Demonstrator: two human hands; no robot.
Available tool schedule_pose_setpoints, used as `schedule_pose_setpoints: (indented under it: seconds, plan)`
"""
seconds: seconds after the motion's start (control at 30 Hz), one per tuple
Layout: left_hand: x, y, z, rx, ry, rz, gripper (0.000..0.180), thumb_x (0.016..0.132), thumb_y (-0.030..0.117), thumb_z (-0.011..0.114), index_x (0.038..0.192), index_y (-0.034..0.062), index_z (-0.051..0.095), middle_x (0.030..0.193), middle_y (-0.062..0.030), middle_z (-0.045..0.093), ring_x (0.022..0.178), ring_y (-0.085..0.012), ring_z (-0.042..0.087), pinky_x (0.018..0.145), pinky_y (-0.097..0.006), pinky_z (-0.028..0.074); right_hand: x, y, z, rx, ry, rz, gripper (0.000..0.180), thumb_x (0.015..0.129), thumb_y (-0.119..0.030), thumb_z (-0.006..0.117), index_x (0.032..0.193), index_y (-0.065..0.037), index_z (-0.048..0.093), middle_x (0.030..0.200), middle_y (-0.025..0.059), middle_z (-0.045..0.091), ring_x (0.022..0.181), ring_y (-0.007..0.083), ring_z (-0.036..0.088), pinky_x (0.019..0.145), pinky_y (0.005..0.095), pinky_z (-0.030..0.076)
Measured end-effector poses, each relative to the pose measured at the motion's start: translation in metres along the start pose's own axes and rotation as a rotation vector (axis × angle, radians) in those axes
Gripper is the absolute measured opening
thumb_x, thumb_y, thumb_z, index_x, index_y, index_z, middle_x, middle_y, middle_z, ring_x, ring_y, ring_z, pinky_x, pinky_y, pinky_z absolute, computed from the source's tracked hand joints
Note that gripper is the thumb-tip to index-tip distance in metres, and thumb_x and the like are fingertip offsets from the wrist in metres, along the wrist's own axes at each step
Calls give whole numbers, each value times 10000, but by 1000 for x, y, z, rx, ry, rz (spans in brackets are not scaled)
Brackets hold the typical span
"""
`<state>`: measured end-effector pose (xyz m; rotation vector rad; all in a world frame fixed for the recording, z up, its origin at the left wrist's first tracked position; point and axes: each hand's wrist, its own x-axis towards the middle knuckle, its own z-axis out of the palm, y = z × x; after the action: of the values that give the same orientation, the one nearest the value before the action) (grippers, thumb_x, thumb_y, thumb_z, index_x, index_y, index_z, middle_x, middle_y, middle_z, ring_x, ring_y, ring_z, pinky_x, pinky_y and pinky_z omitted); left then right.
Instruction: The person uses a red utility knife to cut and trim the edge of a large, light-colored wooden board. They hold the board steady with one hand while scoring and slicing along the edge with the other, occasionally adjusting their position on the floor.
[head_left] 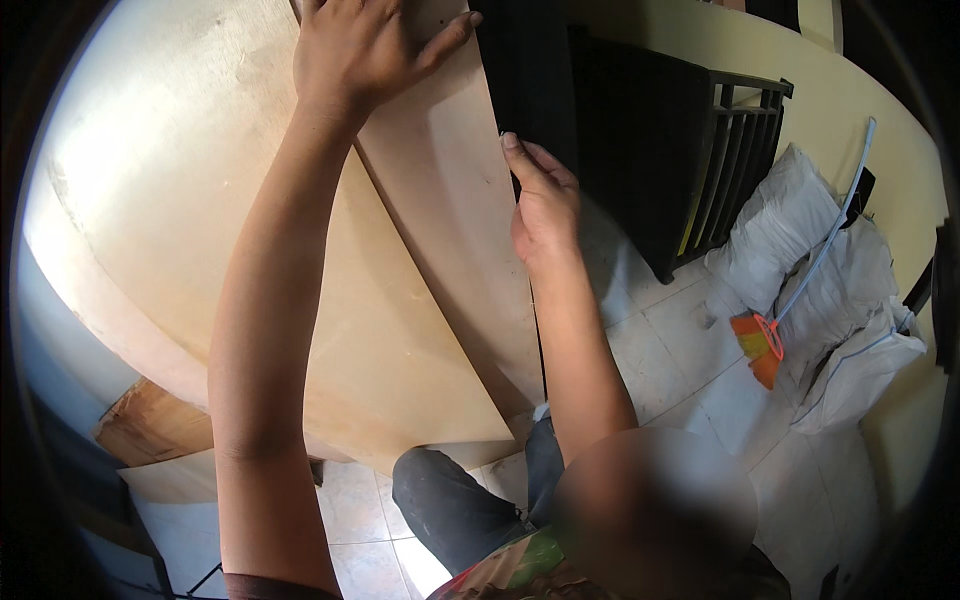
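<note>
Pale plywood sheets stand upright in front of me, overlapping one another. My left hand (362, 48) lies flat on them near the top of the view, thumb stretched out and fingertips partly cut off by the upper rim. It rests over the narrow visible strip of one plywood sheet (450, 215). The right edge of that sheet is pinched by my right hand (545, 195), thumb on top and fingers curled behind. A broad plywood sheet (385, 330) overlaps the strip on its left, its slanted edge running down toward my knees.
A black slatted frame (735, 165) stands against the yellowish wall to the right. Beside it are stuffed white sacks (780, 225) and a broom (765, 345) with orange-and-yellow bristles and a light blue handle. A brown wooden piece (155, 425) sits at lower left. The floor (665, 355) is tiled.
</note>
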<state>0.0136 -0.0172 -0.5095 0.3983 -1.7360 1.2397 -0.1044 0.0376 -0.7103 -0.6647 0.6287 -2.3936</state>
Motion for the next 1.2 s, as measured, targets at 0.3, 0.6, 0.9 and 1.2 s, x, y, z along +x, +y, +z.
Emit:
schedule_pose_setpoints:
  seconds: [0.3, 0.6, 0.9, 1.2]
  plan:
    - [2, 2, 0, 32, 24, -3, 874, 927, 627, 543, 1634, 163, 323, 1709, -191, 236, 1602, -348, 166, 1310, -542, 81, -11, -4, 16, -40, 125, 40, 292, 936, -156, 812, 1134, 40, 725, 1157, 112, 737, 1134, 175, 638, 1078, 335, 447]
    - [3, -1, -7, 42, -14, 10, 878, 943, 652, 525, 1638, 161, 309, 1706, -202, 230, 1603, -349, 159, 1309, -545, 76, 5, -14, -13, -478, -187, -215, 187, 921, -88, 800, 1058, 35, 761, 950, 61, 757, 848, 97, 667, 795, 258, 543]
    - [-1, 0, -7, 14, 5, 3, 867, 934, 645, 539, 1620, 150, 349, 1701, -196, 250, 1602, -347, 162, 1315, -534, 75, 12, -37, -7, -990, -235, -384, 147, 862, -117, 816, 872, 0, 727, 790, 121, 743, 712, 199, 715, 677, 331, 547]
    - [-2, -3, -2, -46, 39, -1, 854, 949, 666, 503, 1626, 171, 346, 1714, -169, 232, 1609, -319, 143, 1321, -517, 67, 14, -32, -9, -911, -263, -342, 135, 908, -80, 786, 925, 18, 695, 780, 38, 665, 716, 104, 593, 675, 265, 494]
